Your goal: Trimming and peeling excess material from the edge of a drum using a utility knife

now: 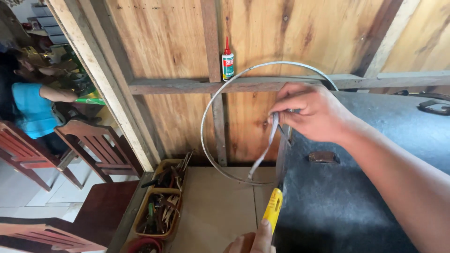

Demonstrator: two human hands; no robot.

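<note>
the head view is looking down at a wooden wall and a light table [215, 206]. in the centre right of the frame the right hand [311, 112] is pinching, with fingers closed, the two ends of a thin grey band [205, 117] that is curving into a wide hoop; the hoop is arching up across the wall's horizontal wooden rail [178, 85] and sweeping down towards the table, and a loose flat tail of it is hanging below the fingers. the right forearm is stretching in from the lower right over a large dark grey metal box [365, 187], which is filling the right side of the frame.

at the bottom centre the left hand [251, 241] is only partly showing; its thumb and fingers are closing around a yellow handle [273, 209] that is pointing up just beside the box's edge. what tool it belongs to cannot be told.

on the rail, upper centre, a small glue bottle [228, 62] with a red tip is standing upright. in the lower left of the frame two yellowish trays [161, 206] of mixed tools are sitting along the table's edge. further left, wooden chairs [96, 145] are standing, and a person in a blue top [30, 110] is sitting beyond them.
</note>
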